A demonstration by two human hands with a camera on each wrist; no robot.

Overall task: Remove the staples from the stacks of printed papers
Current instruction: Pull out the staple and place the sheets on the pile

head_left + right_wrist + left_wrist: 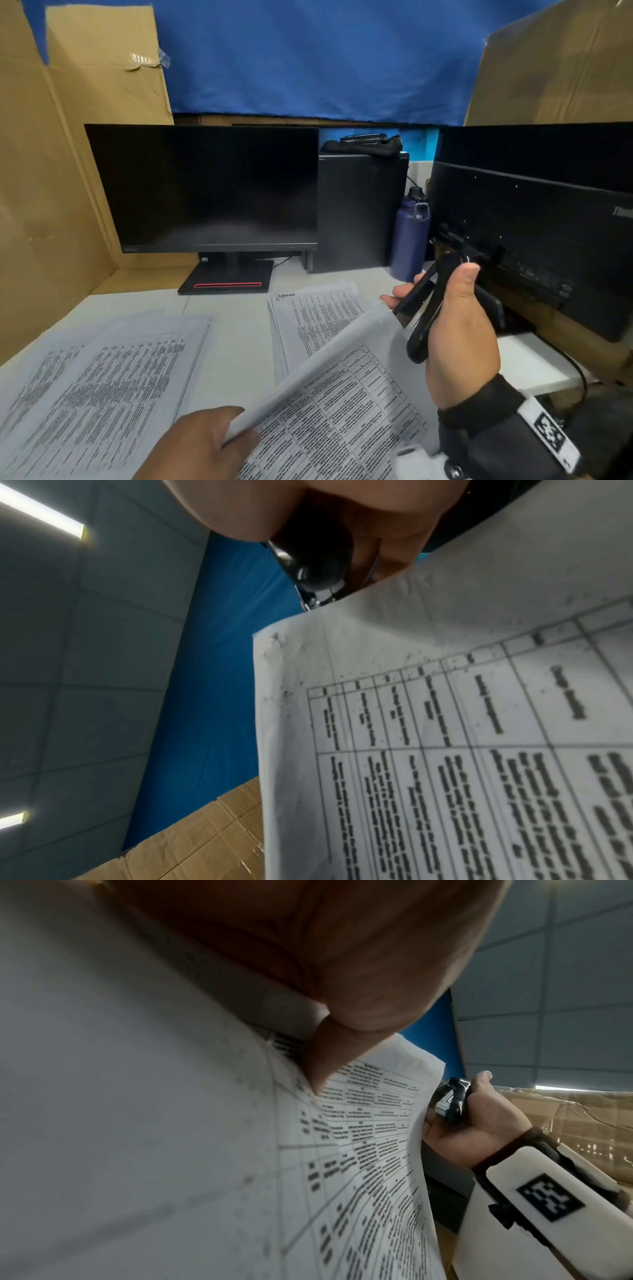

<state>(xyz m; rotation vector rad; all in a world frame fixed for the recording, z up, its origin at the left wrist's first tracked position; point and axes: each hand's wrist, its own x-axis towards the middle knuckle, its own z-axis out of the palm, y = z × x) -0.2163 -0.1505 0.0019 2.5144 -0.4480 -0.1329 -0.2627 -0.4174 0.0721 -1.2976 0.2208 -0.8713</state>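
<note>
Head view: left hand (202, 442) pinches lifted paper stack (342, 394); right hand (459, 329) grips staple remover (424, 308) at its corner.

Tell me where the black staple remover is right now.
In the head view the staple remover is right of centre, gripped in the right hand at the raised corner of the lifted papers, in front of the blue bottle.

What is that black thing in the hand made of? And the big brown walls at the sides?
The staple remover gripped by the right hand looks like glossy black plastic: light glints off its rounded handles. A silvery, probably metal, part shows between them. The brown walls look like matte corrugated cardboard, with fold creases and a strip of clear tape.
</note>
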